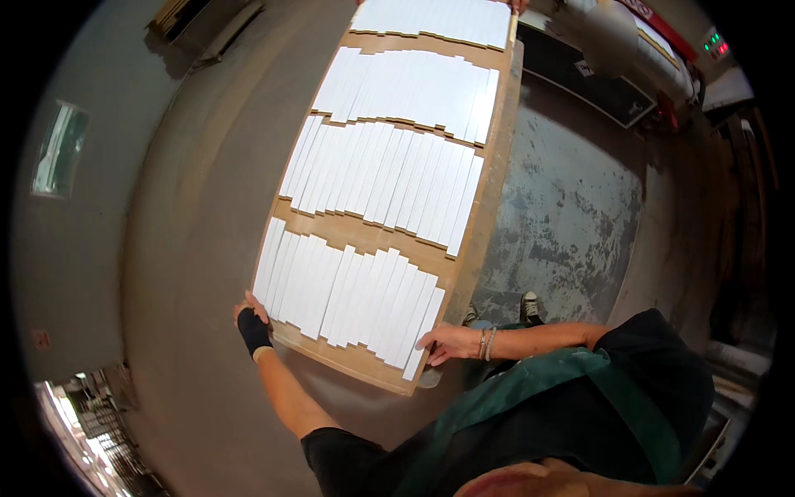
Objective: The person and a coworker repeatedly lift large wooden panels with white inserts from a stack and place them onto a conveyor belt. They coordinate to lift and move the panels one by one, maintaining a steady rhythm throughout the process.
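Left hand (pixel 252 323), wrapped in black, pinches the near corner of the brown board (pixel 341 231); the board stretches away, rows of white strips (pixel 381 172) lying on it. Now the right hand (pixel 447 341), at the near right edge: pinching or propping, I can't tell. Farther right, a co-worker's hand (pixel 520 6) at the far corner; one uneven dip could send strips sliding.

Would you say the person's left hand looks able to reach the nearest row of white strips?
Probably yes: the left hand grips the brown board beside those white strips, with nothing visibly between.
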